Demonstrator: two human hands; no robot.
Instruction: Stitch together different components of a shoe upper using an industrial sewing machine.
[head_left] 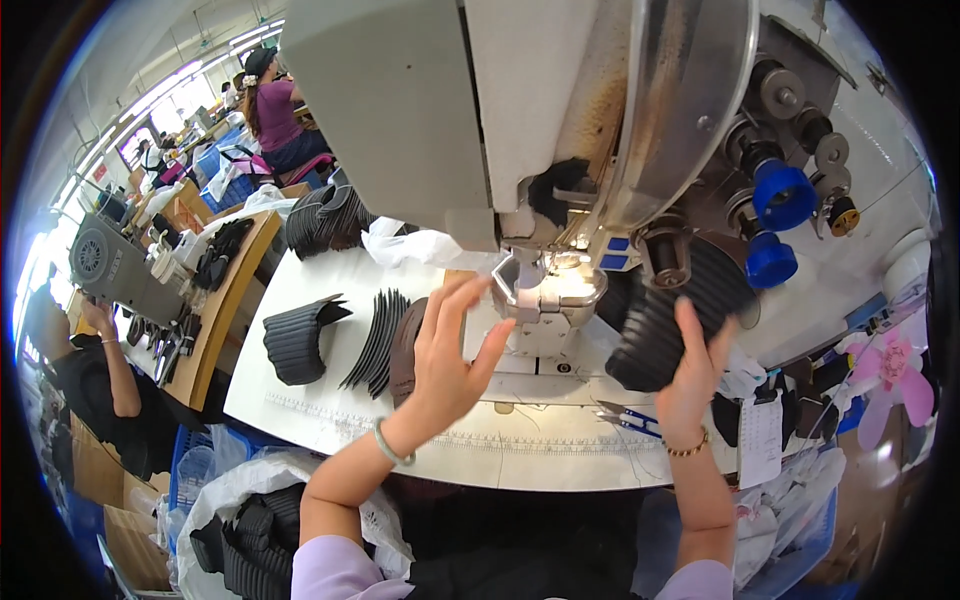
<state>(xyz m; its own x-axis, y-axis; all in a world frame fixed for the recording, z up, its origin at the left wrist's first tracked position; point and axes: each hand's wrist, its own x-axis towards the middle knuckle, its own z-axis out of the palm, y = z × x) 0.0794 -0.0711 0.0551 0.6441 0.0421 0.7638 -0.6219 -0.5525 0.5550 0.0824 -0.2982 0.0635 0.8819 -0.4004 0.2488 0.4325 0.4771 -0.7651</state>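
Observation:
My left hand (452,352) hovers just left of the sewing machine's lit needle area (565,285), fingers apart and nothing in it. On the right, my right hand (692,385) has its fingers against a black ribbed piece (648,340), which is tilted beside the machine; part of its grip is hidden behind the piece. Left of my left hand lie a curved stack of black ribbed pieces (293,342), a fanned row of black pieces (374,345) and a brown piece (405,345). Blue-handled thread snips (630,415) rest near my right wrist.
The large grey sewing machine (390,110) fills the upper middle. Blue knobs (783,195) stick out at right. A ruler strip (540,442) runs along the white table's (310,275) front. A white bag (215,510) holds black ribbed pieces. A co-worker (95,390) sits at left.

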